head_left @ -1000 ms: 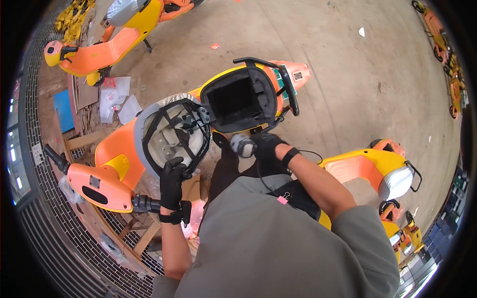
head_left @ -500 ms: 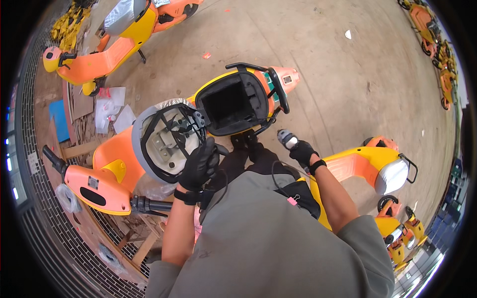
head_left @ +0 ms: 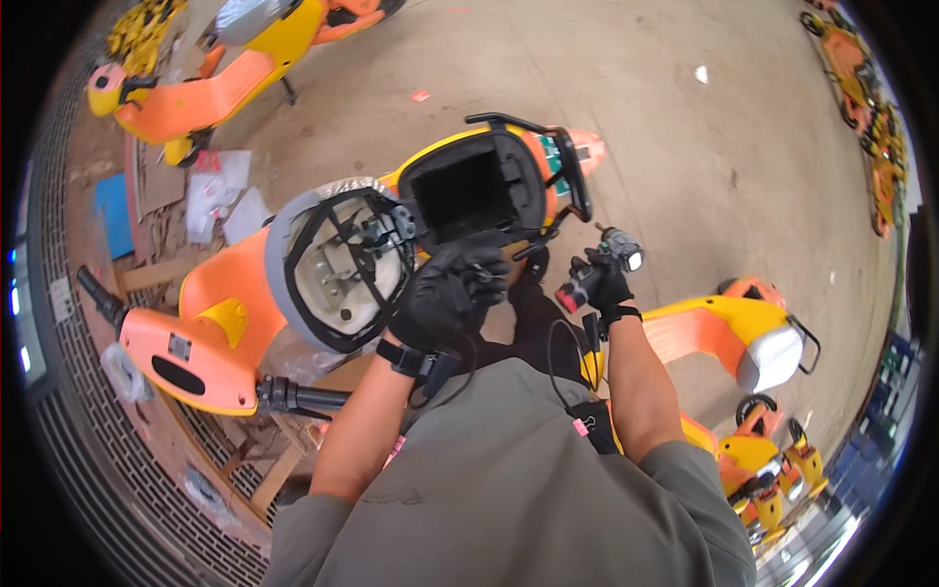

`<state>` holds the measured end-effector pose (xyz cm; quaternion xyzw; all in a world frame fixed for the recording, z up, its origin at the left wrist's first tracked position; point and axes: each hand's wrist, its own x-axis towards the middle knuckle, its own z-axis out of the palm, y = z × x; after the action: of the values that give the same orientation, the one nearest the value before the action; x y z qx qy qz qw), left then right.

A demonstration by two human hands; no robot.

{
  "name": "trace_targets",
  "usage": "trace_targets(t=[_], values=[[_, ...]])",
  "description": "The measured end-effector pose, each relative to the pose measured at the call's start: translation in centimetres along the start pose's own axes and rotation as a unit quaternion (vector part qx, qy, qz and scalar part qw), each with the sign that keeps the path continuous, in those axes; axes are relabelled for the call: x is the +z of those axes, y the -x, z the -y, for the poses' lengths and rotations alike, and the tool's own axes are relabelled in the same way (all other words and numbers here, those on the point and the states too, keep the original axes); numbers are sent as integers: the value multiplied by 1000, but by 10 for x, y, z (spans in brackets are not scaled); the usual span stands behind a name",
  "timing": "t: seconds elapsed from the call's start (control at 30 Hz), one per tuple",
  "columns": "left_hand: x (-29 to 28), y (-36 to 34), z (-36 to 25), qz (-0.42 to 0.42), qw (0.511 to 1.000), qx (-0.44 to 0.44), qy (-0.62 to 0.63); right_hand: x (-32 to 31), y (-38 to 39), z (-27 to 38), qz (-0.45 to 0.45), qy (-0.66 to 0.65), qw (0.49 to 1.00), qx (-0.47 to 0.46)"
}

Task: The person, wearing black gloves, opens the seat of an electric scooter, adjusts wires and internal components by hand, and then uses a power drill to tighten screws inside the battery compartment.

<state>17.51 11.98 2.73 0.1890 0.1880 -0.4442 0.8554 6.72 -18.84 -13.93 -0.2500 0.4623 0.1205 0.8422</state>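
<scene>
An orange and yellow scooter stands in front of me with its seat tipped up, so the pale underside and black frame show. Beside the seat lies the open black storage compartment. My left hand, in a black glove, is between the seat's edge and the compartment. Its fingers are pinched together around something small that I cannot make out. My right hand, also gloved, grips a cordless power driver with a lit lamp and a red part at its lower end. The driver is apart from the scooter, right of the compartment.
Another scooter stands close on my right, and one more at the far left. Several others line the far right. White sheets, a blue panel and wooden boards lie on the left.
My left hand has moved right, away from the seat's underside toward the compartment. My right hand has risen slightly and turned the driver, so its lamp now shows.
</scene>
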Motion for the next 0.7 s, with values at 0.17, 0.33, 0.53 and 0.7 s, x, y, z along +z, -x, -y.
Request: trace_targets(t=[0.17, 0.33, 0.53, 0.7], values=[[7, -7, 11, 5, 999, -46, -11, -49, -99, -28, 71, -27, 997, 29], [32, 5, 20, -64, 984, -7, -166, 55, -52, -5, 120, -12, 993, 3], [34, 10, 39, -125, 974, -28, -185, 24, -77, -1, 122, 32, 991, -50], [27, 22, 43, -134, 973, -80, -171, -9, -78, 6, 120, 19, 975, -185]])
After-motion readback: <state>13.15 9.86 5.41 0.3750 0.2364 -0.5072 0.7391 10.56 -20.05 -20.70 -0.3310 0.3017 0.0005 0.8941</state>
